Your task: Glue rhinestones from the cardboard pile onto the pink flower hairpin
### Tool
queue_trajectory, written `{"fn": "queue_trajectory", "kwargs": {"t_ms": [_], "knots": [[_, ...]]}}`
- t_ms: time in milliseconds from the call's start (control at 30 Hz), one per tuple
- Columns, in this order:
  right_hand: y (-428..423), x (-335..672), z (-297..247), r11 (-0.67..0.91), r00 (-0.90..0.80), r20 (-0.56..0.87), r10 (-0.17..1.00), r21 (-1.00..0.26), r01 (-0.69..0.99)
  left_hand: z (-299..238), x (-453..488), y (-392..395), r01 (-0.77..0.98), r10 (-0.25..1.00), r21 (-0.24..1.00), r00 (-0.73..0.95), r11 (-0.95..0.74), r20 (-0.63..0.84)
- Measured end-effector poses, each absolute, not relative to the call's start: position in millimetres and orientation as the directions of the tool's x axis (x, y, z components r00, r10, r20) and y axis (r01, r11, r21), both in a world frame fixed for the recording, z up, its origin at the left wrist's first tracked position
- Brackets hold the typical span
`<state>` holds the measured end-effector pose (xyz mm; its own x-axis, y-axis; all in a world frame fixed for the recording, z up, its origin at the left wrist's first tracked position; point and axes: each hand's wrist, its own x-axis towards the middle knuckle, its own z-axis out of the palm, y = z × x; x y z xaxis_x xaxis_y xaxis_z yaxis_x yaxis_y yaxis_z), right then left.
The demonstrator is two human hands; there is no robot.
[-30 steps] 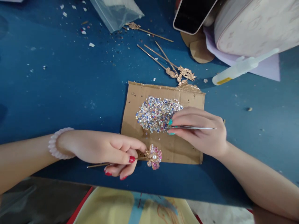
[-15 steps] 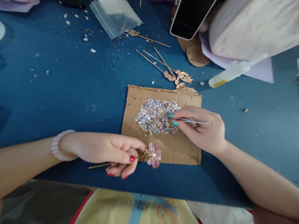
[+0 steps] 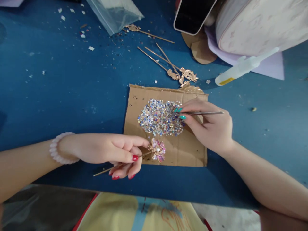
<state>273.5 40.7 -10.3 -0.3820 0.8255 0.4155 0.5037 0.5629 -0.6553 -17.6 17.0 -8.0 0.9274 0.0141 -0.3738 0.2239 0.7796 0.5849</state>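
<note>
A gold hairpin (image 3: 158, 149) with a pink rhinestone flower and a pearl centre is pinched in my left hand (image 3: 120, 153); its thin stem comes out below my fingers to the left. My right hand (image 3: 208, 123) is closed around metal tweezers (image 3: 202, 113). Their tips reach the right part of a heap of small glittering rhinestones (image 3: 158, 118), where I cannot make out whether a stone sits between them. The heap lies on a piece of cardboard (image 3: 192, 150), and the flower hangs just over the cardboard's lower part.
Several gold hairpins (image 3: 189, 74) lie beyond the cardboard. Behind them are a zip bag (image 3: 113, 16) and a phone (image 3: 193, 16). To the right, a white glue bottle (image 3: 237, 71) lies near a pale pouch (image 3: 260, 25). White flakes dot the blue table (image 3: 60, 96).
The flower has tilted in my left hand and its stem slants more. My right hand has shifted the tweezers slightly upward, still at the rhinestones. The whole view has moved a little.
</note>
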Motion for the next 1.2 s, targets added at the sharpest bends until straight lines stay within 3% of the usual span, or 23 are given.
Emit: {"fn": "queue_trajectory", "kwargs": {"t_ms": [1200], "knots": [[42.0, 271.1, -7.4, 0.616, -0.462, 0.422, 0.78, -0.647, 0.449, -4.0, -14.5, 16.6, 0.218, 0.024, 0.565, 0.921, 0.796, -0.389]]}}
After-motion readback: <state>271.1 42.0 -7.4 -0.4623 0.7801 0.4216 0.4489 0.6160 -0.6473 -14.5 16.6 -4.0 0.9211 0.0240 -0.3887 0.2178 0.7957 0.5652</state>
